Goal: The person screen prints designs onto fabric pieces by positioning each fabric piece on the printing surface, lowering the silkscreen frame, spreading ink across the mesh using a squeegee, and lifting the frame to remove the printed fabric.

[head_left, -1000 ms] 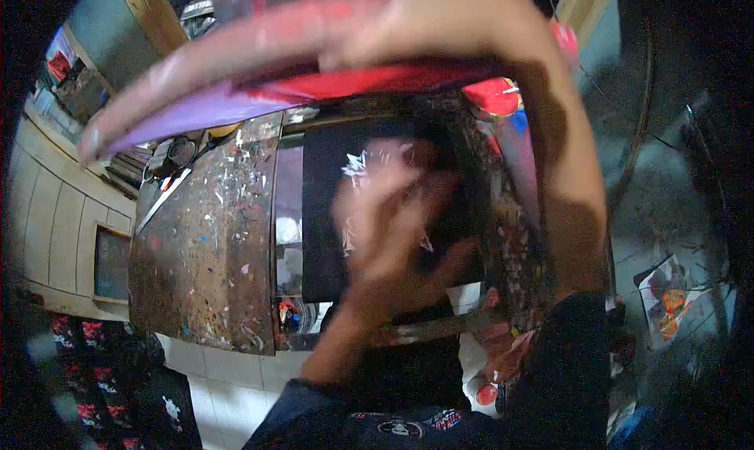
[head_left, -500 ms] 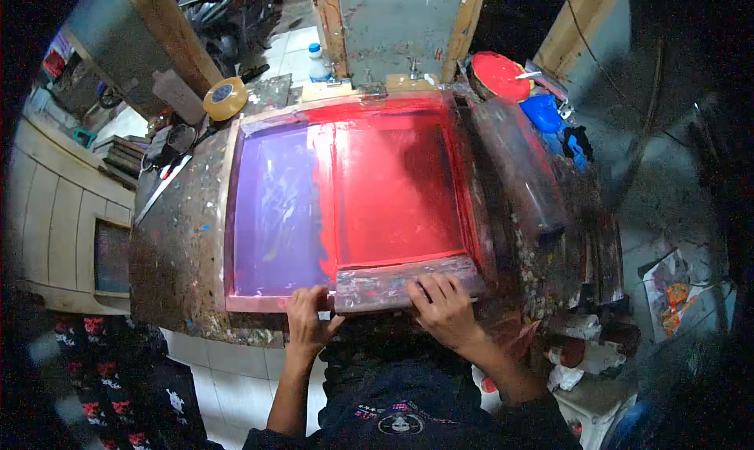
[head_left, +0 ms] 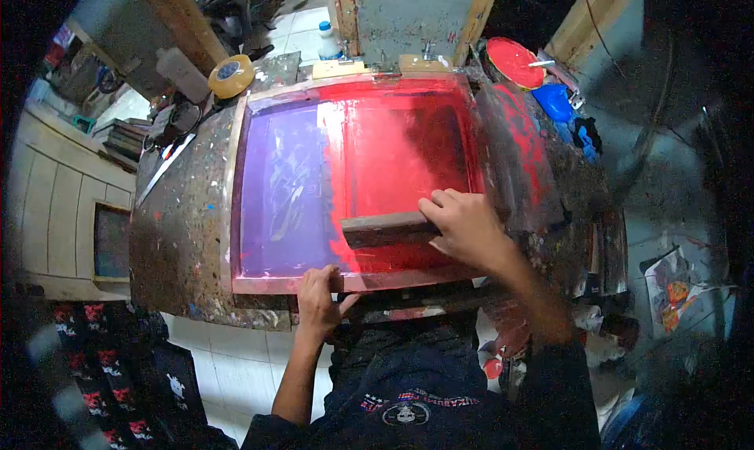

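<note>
My left hand (head_left: 317, 302) clamps the near edge of the frame (head_left: 393, 282). To its right, the squeegee (head_left: 386, 228) has moved from this edge farther over the red mesh (head_left: 385, 159); a stroke seems under way. My right hand (head_left: 463, 224) grips it.

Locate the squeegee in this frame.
In the head view, the squeegee crosses the red, right-hand side of the printing screen, in the right grip.

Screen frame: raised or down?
Down. The screen frame lies flat over the paint-marked bench; the left hand is at its near edge, the right hand holds a squeegee over its red side.
</note>
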`<state>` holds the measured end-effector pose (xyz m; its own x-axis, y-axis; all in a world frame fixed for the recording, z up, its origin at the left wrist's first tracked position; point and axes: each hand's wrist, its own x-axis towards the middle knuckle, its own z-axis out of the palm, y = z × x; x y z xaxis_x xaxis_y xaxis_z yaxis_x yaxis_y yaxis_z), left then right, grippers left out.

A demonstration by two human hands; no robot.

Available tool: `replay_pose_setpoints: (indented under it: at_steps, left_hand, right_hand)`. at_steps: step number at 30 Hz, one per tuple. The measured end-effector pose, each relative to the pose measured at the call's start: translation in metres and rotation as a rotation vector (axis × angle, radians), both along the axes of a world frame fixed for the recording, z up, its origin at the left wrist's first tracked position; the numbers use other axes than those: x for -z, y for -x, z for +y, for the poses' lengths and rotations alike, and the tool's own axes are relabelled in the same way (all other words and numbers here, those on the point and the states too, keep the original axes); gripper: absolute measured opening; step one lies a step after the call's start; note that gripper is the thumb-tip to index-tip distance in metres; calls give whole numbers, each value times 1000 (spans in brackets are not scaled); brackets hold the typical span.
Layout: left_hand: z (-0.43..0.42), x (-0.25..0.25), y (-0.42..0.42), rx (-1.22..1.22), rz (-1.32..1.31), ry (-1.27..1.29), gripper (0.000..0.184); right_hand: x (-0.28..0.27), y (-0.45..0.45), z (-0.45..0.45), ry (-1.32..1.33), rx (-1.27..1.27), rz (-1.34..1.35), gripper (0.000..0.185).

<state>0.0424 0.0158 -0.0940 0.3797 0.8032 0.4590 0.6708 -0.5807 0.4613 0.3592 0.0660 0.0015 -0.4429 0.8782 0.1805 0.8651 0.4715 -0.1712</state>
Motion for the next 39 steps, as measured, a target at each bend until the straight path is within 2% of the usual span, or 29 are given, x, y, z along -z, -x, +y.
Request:
replay_pose_setpoints:
  at_steps: [5,8,9,14,18,22,25,29,34,35,39]
  left_hand:
    - [0,1,0,18,-47,-17,64]
    - [0,1,2,34,-74,-16,62]
    - [0,1,2,45,-82,-13,61]
    - [0,-9,-2,30,-56,-54,58]
    - [-1,-3,-2,20,-81,-23,58]
    - [-1,-2,0,37,-86,9,59]
    - [-1,1,1,24,-75,7,58]
    - [2,2,1,16,-36,-8,58]
    - [0,2,2,22,-40,42,59]
    - [1,-2,1,19,-35,42,59]
    - [-2,2,1,0,-36,63,59]
  right_hand:
    - [11,6,-38,3,2,15,31]
    - [27,12,-63,-139,41,-5,35]
    - [36,14,-67,-302,26,-22,22]
    - [54,6,-21,-514,28,-37,10]
    - [58,-14,69,-485,61,-54,12]
    - [63,-27,168,-473,152,-10,35]
    - [49,-37,217,-426,84,-11,42]
    - [25,-52,256,-448,-38,-72,51]
    - [39,-67,285,-485,-120,17,58]
    - [31,-62,279,-269,25,-102,60]
    - [49,-52,261,-462,107,-104,57]
